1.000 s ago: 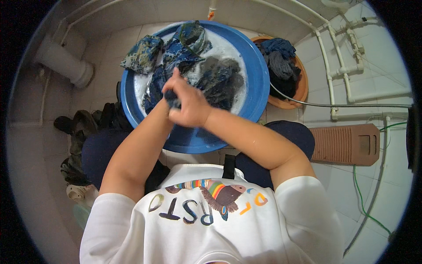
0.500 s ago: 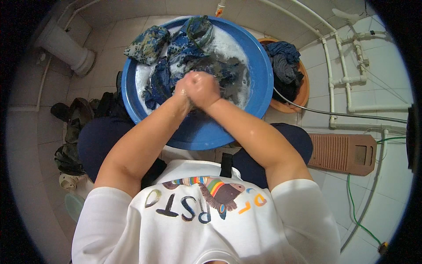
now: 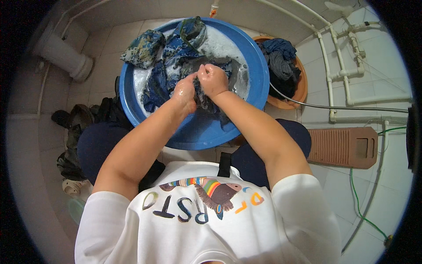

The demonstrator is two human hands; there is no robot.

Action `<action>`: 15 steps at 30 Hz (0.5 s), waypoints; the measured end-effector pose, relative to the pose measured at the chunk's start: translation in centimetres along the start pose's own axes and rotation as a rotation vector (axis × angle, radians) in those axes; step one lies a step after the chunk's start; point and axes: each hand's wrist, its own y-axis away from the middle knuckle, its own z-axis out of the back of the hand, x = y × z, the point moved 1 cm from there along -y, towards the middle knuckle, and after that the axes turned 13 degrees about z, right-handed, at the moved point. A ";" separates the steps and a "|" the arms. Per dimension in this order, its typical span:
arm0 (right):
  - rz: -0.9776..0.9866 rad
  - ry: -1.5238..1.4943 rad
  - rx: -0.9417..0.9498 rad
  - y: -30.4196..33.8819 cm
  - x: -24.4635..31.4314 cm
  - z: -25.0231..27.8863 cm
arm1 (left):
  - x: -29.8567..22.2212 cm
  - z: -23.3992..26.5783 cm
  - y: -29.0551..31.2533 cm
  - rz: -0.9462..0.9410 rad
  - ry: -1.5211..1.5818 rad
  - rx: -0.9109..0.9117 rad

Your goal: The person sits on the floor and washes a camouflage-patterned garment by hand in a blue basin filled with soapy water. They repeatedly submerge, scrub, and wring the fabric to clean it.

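Observation:
A wet blue-and-dark camouflage garment [image 3: 178, 49] lies bunched in a round blue basin [image 3: 261, 75] of foamy water, with one part draped over the far left rim. Near the middle of the basin, my right hand [image 3: 213, 81] is closed in a fist on a dark, soaked fold of it. Just to the left, my left hand [image 3: 184, 92] is closed around the same cloth, its thumb reaching towards the right hand. Cloth hangs down between and below the two hands into the basin. The fingers' undersides are hidden.
An orange-brown tub [image 3: 301, 83] of dark clothes stands behind the basin on the right. A brown washboard [image 3: 338, 147] lies right of my knee. A grey hose [image 3: 334, 107] crosses from the right to the tub. Dark clothes [image 3: 70, 154] lie at the left.
My hands were pressed together over the garment; now they are slightly apart, with dark cloth showing between them. The right hand has moved a little up and to the right.

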 end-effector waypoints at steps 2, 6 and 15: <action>0.123 -0.038 -0.073 0.9 1.3 -0.4 | 0.0 1.2 -2.0 -0.051 0.069 0.166; 0.444 -0.143 0.006 3.2 5.2 -2.3 | 1.6 7.2 -10.4 -0.264 0.144 0.517; -0.376 -0.274 -0.138 -2.4 -13.9 0.8 | -3.3 3.3 -4.1 -0.120 0.158 0.274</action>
